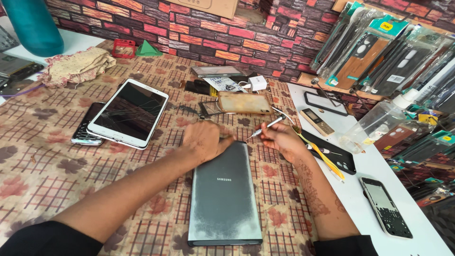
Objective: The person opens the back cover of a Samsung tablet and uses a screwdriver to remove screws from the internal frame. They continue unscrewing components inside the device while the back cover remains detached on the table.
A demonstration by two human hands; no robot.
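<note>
A grey tablet held face down, with a thin metal tool gripped at its top edge.

The fingers of the right hand (279,138) are closed around a thin metal tool (263,127), its tip pointed toward the top edge of the grey tablet (223,194). The left hand (204,138) is laid, fingers curled, on the tablet's upper left corner. The tablet is placed back up on the floral patterned tabletop (42,166). A white tablet with a cracked screen (129,113) is set to the left, resting partly on a dark phone (85,125). A black phone (385,206) is kept on the white counter at right, beside a black phone case (332,152).
</note>
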